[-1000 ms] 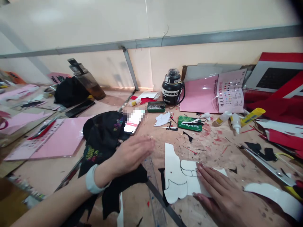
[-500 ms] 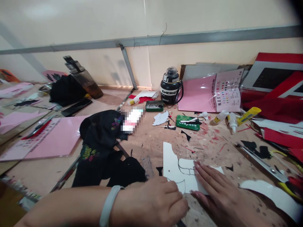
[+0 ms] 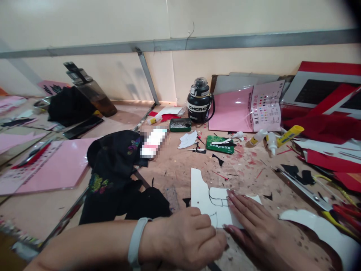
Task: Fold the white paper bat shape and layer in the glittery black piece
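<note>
A white paper cutout point(image 3: 200, 188) with black drawn outlines and a small hole lies on the worktable near me. My right hand point(image 3: 254, 220) rests over its right part, fingers stretched flat and pressing on it. At the cutout's lower left edge, my left hand point(image 3: 194, 237) is closed with curled fingers; what they hold, if anything, is hidden. A dark strip point(image 3: 214, 266) shows below that hand, only partly visible. Red-and-yellow-handled scissors point(image 3: 310, 194) lie to the right, beside a curved white piece point(image 3: 316, 227).
Black cloth point(image 3: 113, 162) with embroidered flowers lies on the left, next to a blurred bright rectangle point(image 3: 153, 142). Farther back stand a black bottle point(image 3: 199, 101) and a pink packet point(image 3: 231, 111). Glue bottles point(image 3: 271, 143), a green tin lid point(image 3: 220, 145) and paper scraps are scattered about.
The view has shifted slightly, so most things sit a little farther left. My left hand has moved slightly right relative to the cutout. My right hand stays flat in place.
</note>
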The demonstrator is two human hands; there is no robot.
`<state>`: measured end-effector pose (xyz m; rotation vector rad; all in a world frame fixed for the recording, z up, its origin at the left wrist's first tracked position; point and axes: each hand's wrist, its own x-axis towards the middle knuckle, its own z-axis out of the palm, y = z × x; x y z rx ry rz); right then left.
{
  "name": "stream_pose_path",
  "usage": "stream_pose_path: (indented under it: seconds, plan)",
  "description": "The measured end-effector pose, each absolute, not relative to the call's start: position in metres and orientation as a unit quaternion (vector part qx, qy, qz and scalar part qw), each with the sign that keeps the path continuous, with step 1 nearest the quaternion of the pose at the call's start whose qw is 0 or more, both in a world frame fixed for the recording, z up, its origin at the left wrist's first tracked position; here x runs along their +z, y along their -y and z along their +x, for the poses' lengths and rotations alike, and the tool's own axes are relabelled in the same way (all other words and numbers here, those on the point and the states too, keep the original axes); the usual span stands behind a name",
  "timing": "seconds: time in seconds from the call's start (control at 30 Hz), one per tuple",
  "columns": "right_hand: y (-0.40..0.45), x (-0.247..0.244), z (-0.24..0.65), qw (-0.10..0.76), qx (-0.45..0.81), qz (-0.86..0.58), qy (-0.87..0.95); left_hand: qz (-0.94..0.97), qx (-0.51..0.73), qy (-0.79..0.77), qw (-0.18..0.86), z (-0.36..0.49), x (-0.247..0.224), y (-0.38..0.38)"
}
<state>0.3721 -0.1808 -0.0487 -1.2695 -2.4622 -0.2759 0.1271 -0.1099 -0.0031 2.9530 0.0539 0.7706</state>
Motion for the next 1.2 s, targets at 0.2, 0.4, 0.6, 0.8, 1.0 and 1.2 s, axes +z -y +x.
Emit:
stream_pose_path:
  seconds: [0.2, 0.4, 0.6, 0.8, 1.0, 1.2]
  plan:
    - [0.184, -0.067, 0.374, 0.189, -0.057, -0.459, 0.866, 0.979, 0.200, -0.017, 0.045, 0.118, 0.008, 0.115]
    - [0.181, -0.056, 0.369, 0.202, -0.044, -0.464, 0.861, 0.972, 0.213, -0.098, 0.020, 0.109, -0.009, 0.117]
    - [0.180, -0.050, 0.369, 0.201, -0.021, -0.476, 0.856, 0.965, 0.222, -0.135, 0.036, 0.104, -0.024, 0.110]
    - [0.180, -0.051, 0.369, 0.205, -0.008, -0.487, 0.849, 0.971, 0.187, -0.143, 0.040, 0.106, -0.027, 0.102]
    - [0.179, -0.051, 0.368, 0.210, -0.018, -0.487, 0.847, 0.983, 0.127, -0.127, 0.032, 0.108, -0.039, 0.099]
    - [0.179, -0.052, 0.369, 0.215, -0.017, -0.492, 0.844, 0.987, 0.088, -0.129, 0.037, 0.110, -0.044, 0.101]
